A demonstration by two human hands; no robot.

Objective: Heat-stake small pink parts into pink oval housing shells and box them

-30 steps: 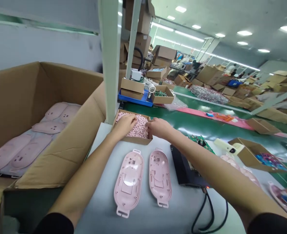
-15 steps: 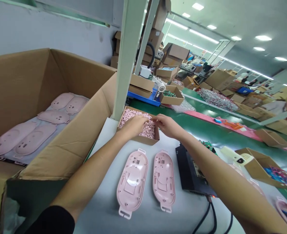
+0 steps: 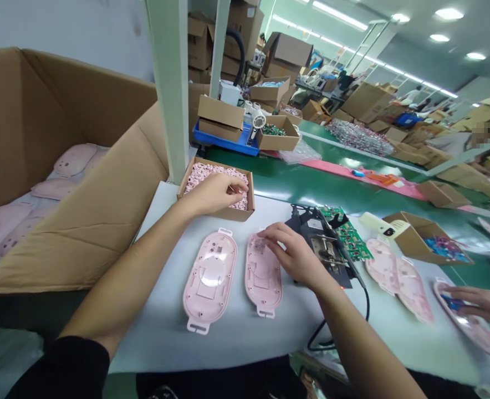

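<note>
My left hand point(image 3: 217, 193) is over a small cardboard box point(image 3: 232, 213) full of small pink plastic parts point(image 3: 201, 173). Its fingers are curled together, and whatever they may pinch is too small to make out. My right hand point(image 3: 289, 249) reaches over the top end of the right-hand pink plastic shell point(image 3: 264, 277). Its bent fingertips are at the shell's upper part, hiding some of it; anything in them is hidden. To the left lies a second pink shell point(image 3: 210, 281), inner side up, with a round shape in its middle and a slotted tab at each end.
A large cardboard carton point(image 3: 103, 216) with pink shells stands at the left, beside a pale upright post point(image 3: 168, 88). Right of my right hand are a black device point(image 3: 307, 224) with cables and green circuit boards point(image 3: 345, 233). A co-worker's hand point(image 3: 481, 303) touches a pink shell at far right.
My right hand has left the box of small parts and come down to the top of the right shell. My left hand stays over the box. The view has shifted right and down.
</note>
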